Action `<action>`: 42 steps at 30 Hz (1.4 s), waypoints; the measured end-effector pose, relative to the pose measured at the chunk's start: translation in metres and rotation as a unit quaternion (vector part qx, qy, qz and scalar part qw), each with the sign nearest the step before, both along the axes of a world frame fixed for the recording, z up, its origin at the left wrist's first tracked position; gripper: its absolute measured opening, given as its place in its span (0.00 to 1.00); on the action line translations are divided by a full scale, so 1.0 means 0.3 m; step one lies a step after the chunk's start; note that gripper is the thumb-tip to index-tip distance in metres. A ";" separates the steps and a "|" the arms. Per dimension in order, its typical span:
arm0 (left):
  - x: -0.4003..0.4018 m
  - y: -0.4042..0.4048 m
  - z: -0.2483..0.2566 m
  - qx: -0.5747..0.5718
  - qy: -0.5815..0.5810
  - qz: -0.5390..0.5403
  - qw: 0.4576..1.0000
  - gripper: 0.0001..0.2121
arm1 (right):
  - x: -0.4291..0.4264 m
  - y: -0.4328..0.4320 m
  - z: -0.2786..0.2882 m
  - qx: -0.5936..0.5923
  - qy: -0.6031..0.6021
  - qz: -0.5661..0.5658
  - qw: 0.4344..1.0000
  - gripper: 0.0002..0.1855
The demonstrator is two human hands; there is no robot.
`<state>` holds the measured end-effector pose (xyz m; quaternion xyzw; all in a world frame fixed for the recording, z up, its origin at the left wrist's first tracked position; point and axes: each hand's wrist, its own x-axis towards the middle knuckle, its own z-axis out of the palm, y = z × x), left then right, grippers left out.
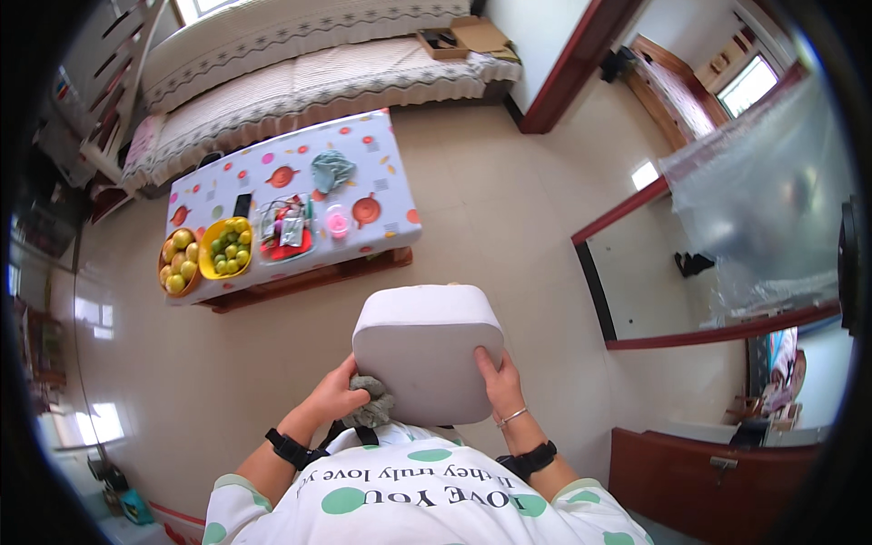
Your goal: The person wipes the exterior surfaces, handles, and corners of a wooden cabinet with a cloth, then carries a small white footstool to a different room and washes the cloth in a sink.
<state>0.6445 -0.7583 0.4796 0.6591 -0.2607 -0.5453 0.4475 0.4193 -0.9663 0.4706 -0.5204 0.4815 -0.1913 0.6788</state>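
Before my body I hold a white, boxy object with rounded corners [426, 368], its kind unclear, tilted over the floor. At its left side my left hand [340, 392] grips it together with a crumpled grey-green cloth [371, 402], which lies between the palm and the lower left corner. My right hand [501, 381] holds the right side, with the thumb on the near face and the other fingers mostly hidden behind the edge.
Ahead left, a low table with a patterned cover [402, 197] bears a fruit basket [179, 262], a yellow fruit bowl [226, 248], a clear tray [286, 228], a phone [242, 205] and a cloth [332, 170]. Behind stands a covered sofa [320, 75]. A red-framed partition [593, 218] is at right.
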 end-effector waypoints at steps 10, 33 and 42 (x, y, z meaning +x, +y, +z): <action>0.074 -0.450 0.027 -0.015 -0.015 -0.109 0.994 0.30 | -0.036 -0.304 0.047 -0.042 0.004 -0.103 0.994 0.31; 0.657 -1.929 -0.039 0.014 -0.034 -0.249 0.968 0.28 | 0.402 -1.496 0.095 -0.005 -0.006 -0.198 0.980 0.25; 0.820 -2.580 -0.168 0.065 -0.014 -0.152 0.986 0.27 | 0.642 -2.281 -0.072 -0.002 0.016 -0.133 0.991 0.28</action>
